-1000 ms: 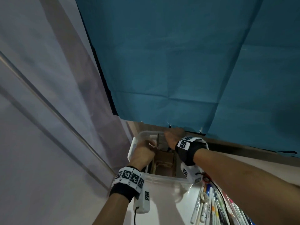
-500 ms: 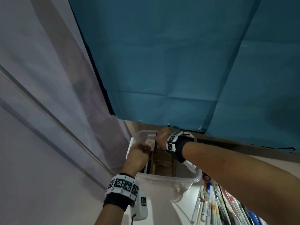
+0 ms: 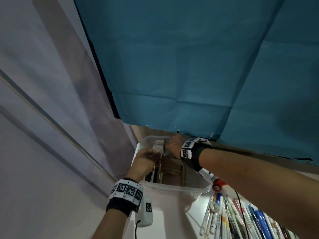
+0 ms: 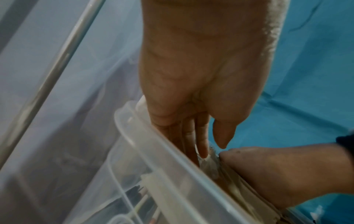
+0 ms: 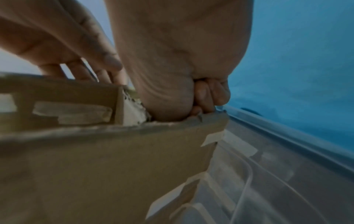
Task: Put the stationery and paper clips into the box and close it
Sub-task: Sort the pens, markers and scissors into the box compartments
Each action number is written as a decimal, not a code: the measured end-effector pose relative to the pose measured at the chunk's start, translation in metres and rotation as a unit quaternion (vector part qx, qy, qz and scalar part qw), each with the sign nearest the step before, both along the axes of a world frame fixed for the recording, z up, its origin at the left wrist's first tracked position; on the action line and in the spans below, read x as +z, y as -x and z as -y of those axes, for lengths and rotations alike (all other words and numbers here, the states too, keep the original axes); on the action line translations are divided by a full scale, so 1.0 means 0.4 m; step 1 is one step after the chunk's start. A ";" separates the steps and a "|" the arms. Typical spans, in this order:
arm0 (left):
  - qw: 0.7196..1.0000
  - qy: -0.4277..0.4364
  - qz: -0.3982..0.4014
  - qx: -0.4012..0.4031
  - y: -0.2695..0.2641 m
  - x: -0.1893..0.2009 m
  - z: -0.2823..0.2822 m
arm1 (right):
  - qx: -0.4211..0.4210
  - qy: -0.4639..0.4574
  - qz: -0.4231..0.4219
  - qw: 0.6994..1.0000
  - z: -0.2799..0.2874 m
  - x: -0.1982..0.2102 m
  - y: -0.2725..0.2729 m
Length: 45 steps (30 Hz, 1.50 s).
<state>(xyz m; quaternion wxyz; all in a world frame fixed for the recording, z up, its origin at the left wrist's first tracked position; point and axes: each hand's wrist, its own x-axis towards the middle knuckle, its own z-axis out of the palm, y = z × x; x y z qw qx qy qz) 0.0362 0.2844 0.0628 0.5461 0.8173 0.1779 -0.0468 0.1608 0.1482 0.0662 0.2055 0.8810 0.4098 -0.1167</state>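
Low in the head view, both hands work inside the clear plastic box (image 3: 172, 188): the left hand (image 3: 146, 159) reaches in with straight fingers, the right hand (image 3: 174, 145) grips a cardboard divider (image 5: 107, 151). Pens (image 3: 241, 219) wait lower right; tugging could tear the divider.

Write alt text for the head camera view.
Both hands reach into a clear plastic box fitted with cardboard dividers: the left hand at its left side, the right hand at the far rim. Pens lie on the white table beside it.
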 end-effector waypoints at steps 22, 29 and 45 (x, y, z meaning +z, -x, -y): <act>0.962 -0.110 0.233 -0.090 -0.013 0.126 0.012 | -0.082 -0.314 -0.235 0.916 0.038 0.376 0.028; 0.981 -0.158 0.101 -0.045 0.037 0.133 -0.021 | -0.192 -0.478 -0.315 0.797 0.031 0.284 0.084; 0.935 -0.125 0.239 -0.231 0.079 0.203 0.492 | -0.302 -0.399 -0.276 0.820 0.667 0.241 0.303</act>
